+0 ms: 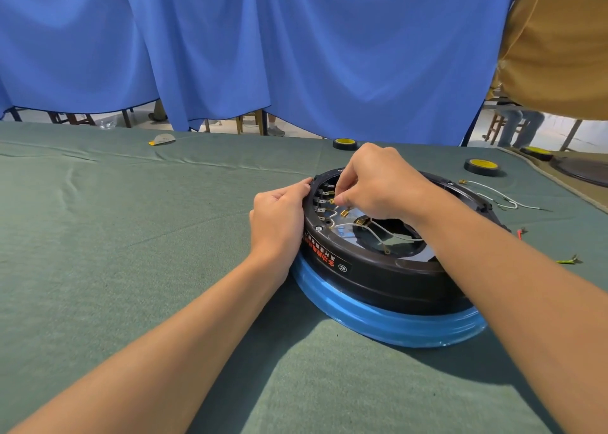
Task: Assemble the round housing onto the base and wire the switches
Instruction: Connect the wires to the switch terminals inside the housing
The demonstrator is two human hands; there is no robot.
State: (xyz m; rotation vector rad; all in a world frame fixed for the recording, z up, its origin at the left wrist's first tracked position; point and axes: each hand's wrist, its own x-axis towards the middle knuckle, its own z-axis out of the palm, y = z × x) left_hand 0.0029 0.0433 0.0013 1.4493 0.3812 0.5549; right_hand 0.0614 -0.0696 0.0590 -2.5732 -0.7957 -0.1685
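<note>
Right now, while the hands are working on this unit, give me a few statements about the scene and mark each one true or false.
1. The black round housing sits on the blue base. True.
2. The left hand lies flat, clear of the housing. False: it grips the housing's left rim.
3. The right hand pinches a brass terminal beside the switches inside the housing. True.
4. Every white wire lies inside the housing. False: loose white wires lie on the green cloth to its right.
</note>
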